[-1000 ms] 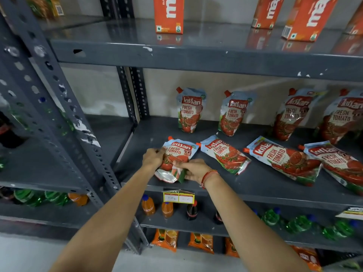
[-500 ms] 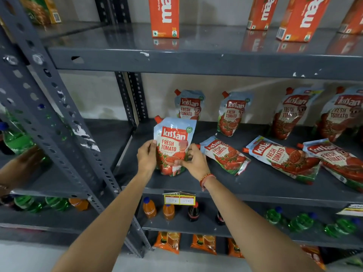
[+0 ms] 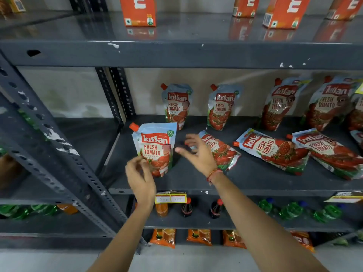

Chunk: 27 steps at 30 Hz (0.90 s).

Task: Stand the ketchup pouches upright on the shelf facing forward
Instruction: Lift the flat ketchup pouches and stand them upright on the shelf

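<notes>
**Front pouch upright, both hands off it**

A pale-blue and red plastic ketchup pouch with an orange corner cap (image 3: pixel 155 149) stands upright near the front left of the dark grey metal shelf (image 3: pixel 245 181), its printed label facing forward. The left hand (image 3: pixel 140 178) hangs just in front of its lower left corner with the fingers loosely curled and holding nothing; whether the fingertips touch the pouch cannot be told. The right hand (image 3: pixel 198 154) is just to the pouch's right, fingers spread and empty, blurred, and partly covers a second ketchup pouch lying flat (image 3: pixel 222 152). A red and orange thread bracelet (image 3: pixel 213 174) circles the right wrist.

Further right, two more flat ketchup pouches (image 3: pixel 275 150) (image 3: pixel 332 153) lie on the same shelf with their caps pointing left. Along the back, a row of upright ketchup pouches (image 3: pixel 177 106) (image 3: pixel 222 107) (image 3: pixel 282 104) (image 3: pixel 332 105) leans against the pale wall, labels forward.

On the shelf above stand orange cardboard drink cartons (image 3: pixel 138 10) (image 3: pixel 282 12). A yellow-edged paper price tag (image 3: pixel 170 197) hangs on the shelf's front lip. Below it are small dark cola bottles with red caps (image 3: pixel 186 208) (image 3: pixel 216 209), an orange drink bottle (image 3: pixel 162 210) and green plastic bottles (image 3: pixel 292 210); orange snack packets (image 3: pixel 163 237) sit lower still
</notes>
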### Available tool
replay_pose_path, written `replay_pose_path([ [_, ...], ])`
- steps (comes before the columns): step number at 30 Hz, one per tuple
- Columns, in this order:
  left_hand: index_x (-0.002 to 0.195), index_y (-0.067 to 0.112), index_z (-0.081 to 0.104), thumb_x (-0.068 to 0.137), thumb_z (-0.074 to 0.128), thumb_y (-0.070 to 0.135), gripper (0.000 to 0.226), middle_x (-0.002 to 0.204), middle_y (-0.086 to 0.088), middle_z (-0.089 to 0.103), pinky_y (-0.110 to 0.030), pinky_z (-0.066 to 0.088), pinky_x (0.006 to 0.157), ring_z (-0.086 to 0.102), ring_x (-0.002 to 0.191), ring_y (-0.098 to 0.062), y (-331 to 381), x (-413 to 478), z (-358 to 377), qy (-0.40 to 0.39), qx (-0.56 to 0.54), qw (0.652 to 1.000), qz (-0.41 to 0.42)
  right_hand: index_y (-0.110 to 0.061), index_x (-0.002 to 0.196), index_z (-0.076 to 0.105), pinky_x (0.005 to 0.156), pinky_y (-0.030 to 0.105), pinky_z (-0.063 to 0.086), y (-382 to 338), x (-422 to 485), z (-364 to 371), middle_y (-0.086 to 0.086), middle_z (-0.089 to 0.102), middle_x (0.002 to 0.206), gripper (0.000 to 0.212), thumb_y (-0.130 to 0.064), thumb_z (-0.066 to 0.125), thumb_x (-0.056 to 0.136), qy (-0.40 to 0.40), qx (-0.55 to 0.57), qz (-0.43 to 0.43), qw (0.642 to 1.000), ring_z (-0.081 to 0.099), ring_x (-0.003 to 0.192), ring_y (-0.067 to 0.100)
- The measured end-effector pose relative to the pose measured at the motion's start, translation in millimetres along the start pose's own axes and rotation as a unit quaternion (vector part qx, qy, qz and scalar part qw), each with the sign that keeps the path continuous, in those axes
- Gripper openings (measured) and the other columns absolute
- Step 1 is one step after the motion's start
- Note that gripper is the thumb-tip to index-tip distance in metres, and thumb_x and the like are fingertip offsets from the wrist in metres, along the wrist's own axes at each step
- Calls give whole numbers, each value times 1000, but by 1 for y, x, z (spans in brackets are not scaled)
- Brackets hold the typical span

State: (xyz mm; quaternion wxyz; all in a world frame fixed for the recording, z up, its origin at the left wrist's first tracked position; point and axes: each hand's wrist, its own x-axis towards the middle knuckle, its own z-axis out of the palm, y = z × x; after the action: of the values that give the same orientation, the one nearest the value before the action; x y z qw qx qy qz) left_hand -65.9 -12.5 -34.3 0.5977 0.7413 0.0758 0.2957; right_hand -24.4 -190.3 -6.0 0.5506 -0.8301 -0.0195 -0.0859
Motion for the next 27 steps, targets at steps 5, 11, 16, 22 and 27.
replay_pose_path([
  [5,102,16,62,91,52,18,15,98,-3,65,-8,43,74,60,85,-10,13,-31,42,-358,76,927,82,-5,125,50,97,42,40,20,27,-70,21,57,124,45,-37,49,93,79,-287,53,953,47,118,35],
  [11,120,3,56,90,54,15,32,118,-14,63,-11,36,81,58,105,-20,23,-25,94,-355,105,927,-55,-9,146,23,106,51,33,33,2,-73,22,38,143,56,-39,30,99,-69,-435,173,881,38,130,40],
  [16,125,6,49,91,51,28,40,123,-19,60,-40,47,96,57,109,-35,26,-12,118,-331,110,911,-220,-5,138,32,102,47,40,22,-8,-58,20,48,137,60,-42,46,92,-71,-381,231,892,47,124,38],
  [22,119,6,51,89,51,18,32,113,-12,60,-35,50,79,58,93,-26,39,0,132,-284,-42,846,-450,4,115,58,65,30,51,25,0,-79,20,66,115,44,-19,71,79,52,-1,355,933,66,86,28],
  [27,110,2,60,93,43,13,27,111,-12,65,-38,52,83,63,91,-26,47,2,130,-315,-88,840,-434,1,101,66,88,36,54,29,-1,-81,20,69,111,38,-15,80,70,39,110,322,940,69,90,25],
])
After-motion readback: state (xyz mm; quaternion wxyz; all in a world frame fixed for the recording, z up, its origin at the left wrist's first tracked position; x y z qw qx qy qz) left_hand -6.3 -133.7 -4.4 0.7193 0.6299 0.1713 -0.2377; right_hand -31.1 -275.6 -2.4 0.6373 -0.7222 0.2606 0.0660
